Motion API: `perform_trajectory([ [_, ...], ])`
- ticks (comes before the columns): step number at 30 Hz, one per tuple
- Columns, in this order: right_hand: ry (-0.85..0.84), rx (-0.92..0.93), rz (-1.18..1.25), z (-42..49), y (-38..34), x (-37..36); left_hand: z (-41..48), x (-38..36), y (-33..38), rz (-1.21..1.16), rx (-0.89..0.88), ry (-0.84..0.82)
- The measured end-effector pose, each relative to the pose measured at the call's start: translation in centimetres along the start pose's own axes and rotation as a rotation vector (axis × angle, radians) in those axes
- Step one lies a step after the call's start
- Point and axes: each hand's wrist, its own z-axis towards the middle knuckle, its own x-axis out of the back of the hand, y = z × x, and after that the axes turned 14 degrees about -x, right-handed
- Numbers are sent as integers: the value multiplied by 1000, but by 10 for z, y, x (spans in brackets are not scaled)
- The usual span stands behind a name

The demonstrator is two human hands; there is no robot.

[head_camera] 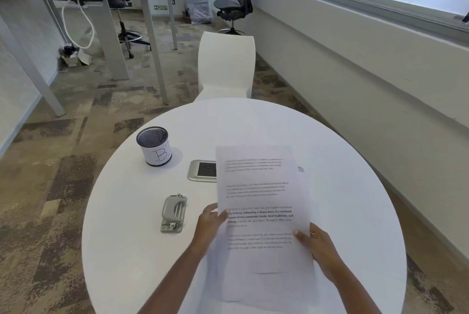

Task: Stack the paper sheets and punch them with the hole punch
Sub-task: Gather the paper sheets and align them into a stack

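Note:
Printed paper sheets are held up over the round white table, tilted toward me, their text blurred. My left hand grips the sheets' left edge, thumb on the front. On the right edge, my right hand holds them with the thumb on the page. A grey metal hole punch lies on the table just left of my left hand, untouched. How many sheets are in the stack is not clear.
A black mesh pen cup with a white label stands at the table's left back. A silver power socket plate is half hidden behind the sheets. A white chair sits past the far rim; carpet surrounds the table.

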Motion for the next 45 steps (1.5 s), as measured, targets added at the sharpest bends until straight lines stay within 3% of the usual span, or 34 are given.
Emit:
perform_trajectory([
  [4,84,13,-65,4,-7,-5,7,-3,13,-48,0,-75],
  [8,260,23,-376,7,-10,-17,9,-10,14,135,-21,-110],
  [10,289,76,-405,3,-12,-25,8,-15,16,251,-83,-123],
  [14,422,279,-322,-6,-26,-31,4,-20,44,410,-418,52],
  [18,470,457,-103,-17,-54,-29,4,-18,89,292,-717,136],
  [22,466,571,22,-25,-73,-27,3,-16,116,135,-832,117],
  [29,398,579,38,-28,-69,-31,1,-15,103,179,-739,188],
  [37,376,640,82,-33,-80,-28,0,-10,110,81,-799,146],
  [40,332,590,50,-28,-75,-26,1,-7,104,13,-696,88],
  [45,231,357,51,-8,-44,-18,5,-3,84,-161,-464,47],
])
